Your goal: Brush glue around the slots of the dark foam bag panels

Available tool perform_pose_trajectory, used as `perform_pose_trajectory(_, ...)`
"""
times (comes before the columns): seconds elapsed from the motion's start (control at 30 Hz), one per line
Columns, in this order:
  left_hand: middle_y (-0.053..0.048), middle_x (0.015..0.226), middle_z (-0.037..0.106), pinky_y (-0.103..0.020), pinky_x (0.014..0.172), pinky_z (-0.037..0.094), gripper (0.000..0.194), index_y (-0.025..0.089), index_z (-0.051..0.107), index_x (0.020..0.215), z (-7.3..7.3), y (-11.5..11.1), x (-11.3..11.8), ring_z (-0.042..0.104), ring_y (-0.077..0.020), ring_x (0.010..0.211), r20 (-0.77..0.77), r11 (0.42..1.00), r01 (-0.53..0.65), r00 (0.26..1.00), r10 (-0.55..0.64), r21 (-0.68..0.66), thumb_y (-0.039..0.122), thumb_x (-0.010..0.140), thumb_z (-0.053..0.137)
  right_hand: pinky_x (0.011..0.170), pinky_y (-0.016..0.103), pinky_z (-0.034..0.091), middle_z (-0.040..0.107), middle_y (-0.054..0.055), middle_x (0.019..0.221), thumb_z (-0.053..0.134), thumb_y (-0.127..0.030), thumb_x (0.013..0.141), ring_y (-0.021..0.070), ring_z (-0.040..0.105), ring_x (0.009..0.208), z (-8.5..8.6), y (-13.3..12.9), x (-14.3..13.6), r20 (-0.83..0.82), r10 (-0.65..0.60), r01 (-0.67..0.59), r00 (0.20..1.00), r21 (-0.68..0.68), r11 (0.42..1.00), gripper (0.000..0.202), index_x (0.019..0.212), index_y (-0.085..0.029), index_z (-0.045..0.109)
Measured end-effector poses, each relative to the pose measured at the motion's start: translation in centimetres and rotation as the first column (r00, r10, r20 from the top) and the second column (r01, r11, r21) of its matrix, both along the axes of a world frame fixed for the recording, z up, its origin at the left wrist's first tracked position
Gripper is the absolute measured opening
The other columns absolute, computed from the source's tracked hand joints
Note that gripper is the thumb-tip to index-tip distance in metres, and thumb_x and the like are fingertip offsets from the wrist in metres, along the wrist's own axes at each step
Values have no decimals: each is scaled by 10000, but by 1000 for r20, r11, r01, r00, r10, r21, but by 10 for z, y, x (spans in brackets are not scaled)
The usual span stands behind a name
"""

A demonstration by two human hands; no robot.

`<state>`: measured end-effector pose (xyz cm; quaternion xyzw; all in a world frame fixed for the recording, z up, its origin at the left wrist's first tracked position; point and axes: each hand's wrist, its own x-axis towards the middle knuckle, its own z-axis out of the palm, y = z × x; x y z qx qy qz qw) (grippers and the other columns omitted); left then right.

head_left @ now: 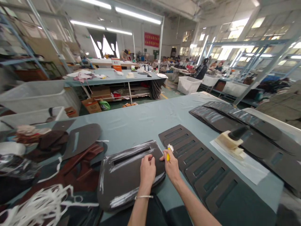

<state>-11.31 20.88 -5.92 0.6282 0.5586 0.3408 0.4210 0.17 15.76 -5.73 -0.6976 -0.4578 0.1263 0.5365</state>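
A dark foam-like panel with rounded corners and one long slot lies in front of me, with glossy white smears along its edges and around the slot. My left hand rests on it near the slot, fingers curled; whatever is in them, if anything, is hidden. At the panel's right edge, my right hand is closed around a small yellow-handled brush, its tip coated in white. Right of that hand, a row of overlapping slotted dark panels is fanned out on the blue-green table.
A cream container with a black conical piece sits on a white sheet at the right. Beyond it lie stacked dark panels. Brown fabric, white cord and another dark panel crowd the left.
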Motion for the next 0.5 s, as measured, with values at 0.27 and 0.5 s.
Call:
perform_pose_trajectory(0.27, -123, 1075, 598, -291, 792, 534, 255, 141, 544, 1022, -22, 11, -2, 657, -140, 865, 171, 991, 10, 985, 12, -130, 260, 862, 384, 588, 233, 378, 589, 10, 699, 373, -350, 904, 159, 533, 627, -5, 5, 5, 87, -50, 55, 995, -63, 996, 257, 820, -206, 568)
perform_pose_trajectory(0.5, -106, 1027, 618, -319, 795, 529, 257, 141, 574, 986, -18, 10, -2, 652, -157, 856, 233, 985, -2, 972, 42, -171, 310, 848, 439, 694, 248, 413, 628, 19, 791, 392, -338, 897, 162, 588, 749, 7, 5, 3, -58, -6, 6, 998, -1, 1000, 196, 838, -212, 530)
